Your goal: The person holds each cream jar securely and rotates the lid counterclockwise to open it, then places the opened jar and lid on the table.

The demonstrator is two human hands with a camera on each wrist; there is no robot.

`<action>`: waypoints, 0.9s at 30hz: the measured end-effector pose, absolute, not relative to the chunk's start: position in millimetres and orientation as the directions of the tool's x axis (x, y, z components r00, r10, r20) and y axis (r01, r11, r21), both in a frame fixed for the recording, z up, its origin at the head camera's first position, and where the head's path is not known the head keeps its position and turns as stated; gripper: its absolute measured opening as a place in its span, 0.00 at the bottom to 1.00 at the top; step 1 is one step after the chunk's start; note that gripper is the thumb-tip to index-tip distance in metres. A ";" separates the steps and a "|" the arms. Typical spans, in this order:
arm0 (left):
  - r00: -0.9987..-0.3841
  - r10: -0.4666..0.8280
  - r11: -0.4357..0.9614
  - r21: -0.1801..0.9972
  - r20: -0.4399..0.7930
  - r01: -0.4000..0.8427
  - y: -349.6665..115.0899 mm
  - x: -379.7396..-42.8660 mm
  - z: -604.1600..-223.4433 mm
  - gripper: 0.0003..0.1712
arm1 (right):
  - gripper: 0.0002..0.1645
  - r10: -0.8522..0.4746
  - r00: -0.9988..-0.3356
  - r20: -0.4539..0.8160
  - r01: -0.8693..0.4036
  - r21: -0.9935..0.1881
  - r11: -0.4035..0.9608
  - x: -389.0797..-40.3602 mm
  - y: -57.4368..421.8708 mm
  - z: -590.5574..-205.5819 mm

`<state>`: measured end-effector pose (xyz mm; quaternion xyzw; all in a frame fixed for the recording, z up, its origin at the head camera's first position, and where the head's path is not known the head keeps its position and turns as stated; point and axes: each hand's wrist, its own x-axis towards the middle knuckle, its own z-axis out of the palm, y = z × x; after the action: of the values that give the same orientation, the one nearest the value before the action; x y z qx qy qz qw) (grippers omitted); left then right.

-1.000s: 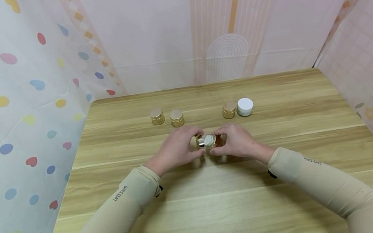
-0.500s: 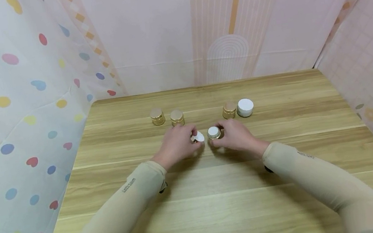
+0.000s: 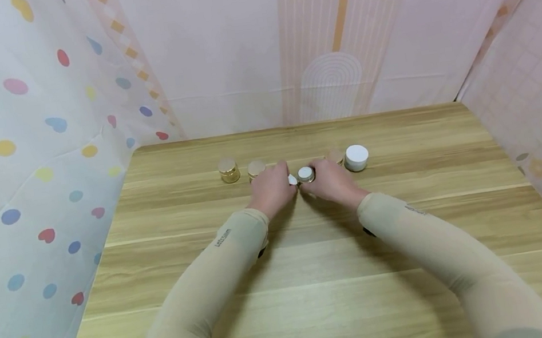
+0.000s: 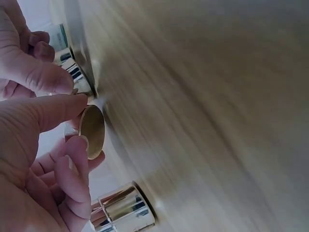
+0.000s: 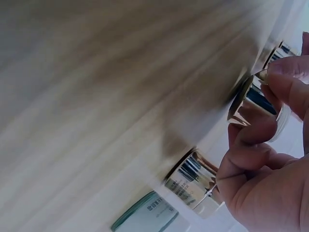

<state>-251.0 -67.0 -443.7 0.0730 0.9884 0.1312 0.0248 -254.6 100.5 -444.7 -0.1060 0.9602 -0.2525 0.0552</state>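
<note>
- One wooden table (image 3: 322, 312) filled the lower half of the head view, with patterned curtains behind and to both sides.
- Two beige sleeves ran from the bottom of the frame up to its middle, where the hands met.
- The left hand (image 3: 271, 190) sat just left of centre, thumb and fingers pinching a small gold lid (image 4: 91, 131) on edge against the tabletop; its white inside (image 3: 292, 179) faced the head camera.
- The right hand (image 3: 331, 181) sat just right of centre, fingers curled round a small open gold jar (image 3: 306, 174) standing on the table; the right wrist view showed the grasp (image 5: 256, 104).
- A white-lidded jar (image 3: 356, 157) stood right of centre, beside a gold jar (image 3: 335, 156) partly hidden by the right hand.
- Two capped gold jars (image 3: 229, 171) (image 3: 255, 168) stood left of centre, the nearer one just beside the left hand.
</note>
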 end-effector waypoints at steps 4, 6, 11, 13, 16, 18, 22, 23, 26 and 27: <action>-0.993 0.106 0.957 0.277 -0.054 0.087 -62.7 -261.2 -444.0 0.19 | 0.19 -0.190 -0.979 -0.077 -0.126 -0.504 0.854 -263.1 94.3 -443.4; -0.994 0.080 0.956 0.286 -0.069 0.057 -60.8 -266.0 -443.3 0.19 | 0.20 -0.178 -0.981 -0.082 -0.116 -0.488 0.865 -266.6 89.4 -441.7; -0.995 0.031 0.955 0.298 -0.099 0.000 -54.9 -276.9 -442.3 0.19 | 0.19 -0.146 -0.987 -0.073 -0.103 -0.408 0.907 -274.6 77.1 -437.6; -0.994 0.020 0.952 0.307 -0.107 -0.014 -52.7 -280.0 -442.3 0.19 | 0.20 -0.128 -0.989 -0.073 -0.091 -0.385 0.919 -277.4 73.5 -436.6; -0.994 0.012 0.948 0.318 -0.112 -0.024 -50.7 -282.6 -442.9 0.18 | 0.23 -0.108 -0.991 -0.074 -0.074 -0.364 0.928 -280.4 69.8 -435.8; -0.994 0.009 0.947 0.321 -0.106 -0.026 -50.4 -283.2 -444.0 0.18 | 0.25 -0.105 -0.991 -0.077 -0.071 -0.349 0.934 -281.1 68.8 -435.8; -0.996 0.009 0.946 0.323 -0.094 -0.022 -51.9 -282.2 -445.1 0.22 | 0.25 -0.117 -0.990 -0.077 -0.083 -0.347 0.934 -280.0 68.1 -435.6; -0.996 0.012 0.947 0.322 -0.089 -0.017 -51.7 -280.5 -443.5 0.22 | 0.26 -0.124 -0.990 -0.073 -0.091 -0.346 0.934 -279.0 68.4 -434.8; -0.998 0.034 0.945 0.326 -0.061 0.012 -50.3 -272.6 -437.6 0.22 | 0.31 -0.165 -0.985 -0.046 -0.139 -0.344 0.928 -273.1 74.9 -427.9; -0.998 0.051 0.942 0.333 -0.049 0.032 -50.1 -268.6 -435.0 0.22 | 0.34 -0.174 -0.984 -0.043 -0.147 -0.356 0.923 -269.8 79.0 -423.3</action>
<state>-268.6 -50.1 -435.0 0.0209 0.9851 0.1685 0.0283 -269.8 79.0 -423.3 -0.0819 0.9798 -0.1786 0.0367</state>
